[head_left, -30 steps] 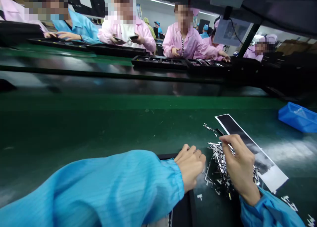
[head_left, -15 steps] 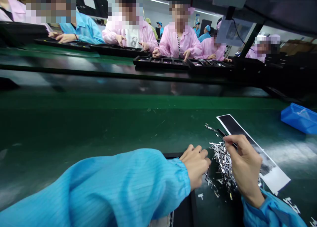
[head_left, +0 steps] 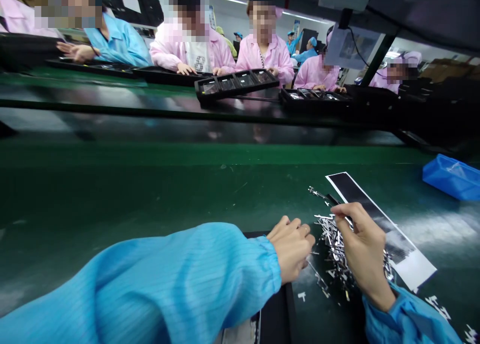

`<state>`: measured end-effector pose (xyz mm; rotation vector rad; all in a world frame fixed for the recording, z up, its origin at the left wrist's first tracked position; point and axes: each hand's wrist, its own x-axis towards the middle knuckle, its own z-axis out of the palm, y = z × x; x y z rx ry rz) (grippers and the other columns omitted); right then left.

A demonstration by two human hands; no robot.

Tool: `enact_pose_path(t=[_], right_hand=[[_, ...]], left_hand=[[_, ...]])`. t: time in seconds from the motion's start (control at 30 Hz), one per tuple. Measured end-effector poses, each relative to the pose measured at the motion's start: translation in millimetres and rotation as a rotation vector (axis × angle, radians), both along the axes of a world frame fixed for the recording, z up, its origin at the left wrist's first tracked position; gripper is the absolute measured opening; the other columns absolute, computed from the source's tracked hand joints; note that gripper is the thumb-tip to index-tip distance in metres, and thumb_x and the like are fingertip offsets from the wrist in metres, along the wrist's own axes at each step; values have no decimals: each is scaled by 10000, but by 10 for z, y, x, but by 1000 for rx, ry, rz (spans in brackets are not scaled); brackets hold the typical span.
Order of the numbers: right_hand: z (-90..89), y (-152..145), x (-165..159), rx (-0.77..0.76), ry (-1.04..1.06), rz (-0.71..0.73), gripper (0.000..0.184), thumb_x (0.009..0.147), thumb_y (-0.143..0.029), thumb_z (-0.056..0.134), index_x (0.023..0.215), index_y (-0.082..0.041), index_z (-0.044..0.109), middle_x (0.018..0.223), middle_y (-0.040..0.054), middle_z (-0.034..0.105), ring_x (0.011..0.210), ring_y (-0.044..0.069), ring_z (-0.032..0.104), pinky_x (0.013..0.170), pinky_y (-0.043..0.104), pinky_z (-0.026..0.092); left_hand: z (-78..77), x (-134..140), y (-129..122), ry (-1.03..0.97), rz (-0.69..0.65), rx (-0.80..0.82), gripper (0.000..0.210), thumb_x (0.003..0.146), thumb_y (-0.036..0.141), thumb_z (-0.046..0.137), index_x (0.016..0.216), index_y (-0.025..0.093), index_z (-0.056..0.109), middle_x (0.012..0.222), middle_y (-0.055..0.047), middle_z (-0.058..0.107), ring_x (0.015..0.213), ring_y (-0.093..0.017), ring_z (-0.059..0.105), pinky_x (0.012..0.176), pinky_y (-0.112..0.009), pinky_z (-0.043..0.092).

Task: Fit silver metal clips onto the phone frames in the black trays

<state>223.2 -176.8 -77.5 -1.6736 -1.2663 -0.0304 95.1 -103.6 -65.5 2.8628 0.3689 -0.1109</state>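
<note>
My left hand (head_left: 291,246), in a blue sleeve, reaches across the right edge of a black tray (head_left: 275,314). Its fingers curl down and together; their tips are hidden, so what they hold cannot be made out. A silvery part (head_left: 242,331) shows in the tray under my sleeve. My right hand (head_left: 362,251) hovers over a pile of small T-shaped metal pieces (head_left: 335,249), thumb and forefinger pinched. Anything in that pinch is too small or hidden to name. A dark slim stick (head_left: 331,199) shows just beyond the fingertips; whether it is held is unclear.
A printed black-and-white sheet (head_left: 416,269) lies beside the pile on the green table (head_left: 150,194). Further right is a blue bin (head_left: 452,179). Loose pieces (head_left: 437,306) lie near my right sleeve. Across the line, co-workers sit behind black compartment trays (head_left: 236,86).
Both my hands have shifted slightly left, still close to the pile. The view has moved a little. Across the line, a co-worker's compartment tray has been lifted and tilted.
</note>
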Motion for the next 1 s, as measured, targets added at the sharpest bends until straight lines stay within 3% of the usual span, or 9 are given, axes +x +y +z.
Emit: enact_pose_path(t=[0.2, 0.4, 0.57, 0.77, 0.9, 0.93, 1.0], right_hand=[[7, -12, 11, 49, 315, 7, 47, 702, -216, 537, 748, -207, 544, 748, -24, 514, 695, 98, 463, 605, 237, 338], [50, -8, 58, 154, 693, 66, 117, 614, -212, 611, 715, -193, 555, 744, -18, 528, 725, 90, 480, 651, 220, 368], [92, -16, 10, 133, 850, 124, 154, 585, -199, 637, 714, -174, 557, 748, 3, 527, 736, 100, 484, 654, 223, 386], [121, -37, -66, 66, 907, 186, 157, 609, -237, 628, 720, -183, 531, 747, 11, 518, 665, 119, 490, 529, 231, 385], [115, -64, -77, 91, 811, 143, 148, 650, -265, 610, 759, -200, 534, 786, -11, 517, 743, 106, 471, 636, 224, 371], [117, -73, -86, 96, 771, 117, 125, 672, -269, 596, 755, -200, 534, 772, -21, 513, 745, 92, 457, 649, 207, 353], [132, -85, -118, 79, 699, 85, 98, 706, -270, 570, 690, -185, 524, 687, -39, 487, 682, 66, 420, 618, 183, 317]], left_hand=[[-29, 14, -19, -25, 22, -59, 68, 650, 96, 475, 705, 128, 498, 802, -56, 524, 771, -201, 455, 635, -318, 311], [87, 47, 44, -136, 133, -235, 57, 715, 174, 508, 764, 150, 526, 818, -32, 535, 809, -200, 449, 701, -330, 322], [160, 165, 39, -267, 290, -538, 161, 738, 273, 520, 817, 140, 567, 805, -28, 574, 776, -163, 486, 702, -286, 369], [121, 278, 13, -292, 196, -909, 379, 840, 273, 298, 776, 40, 591, 700, -66, 630, 611, -101, 556, 581, -181, 434], [131, 221, 0, -334, 260, -868, 332, 817, 249, 329, 700, 70, 584, 628, -58, 619, 571, -115, 540, 583, -221, 428], [134, 192, -1, -362, 290, -804, 294, 798, 240, 365, 673, 91, 584, 623, -54, 612, 593, -132, 532, 611, -251, 416], [131, 132, 3, -469, 284, -515, 246, 781, 205, 382, 677, 120, 589, 634, -53, 594, 633, -164, 501, 654, -313, 377]])
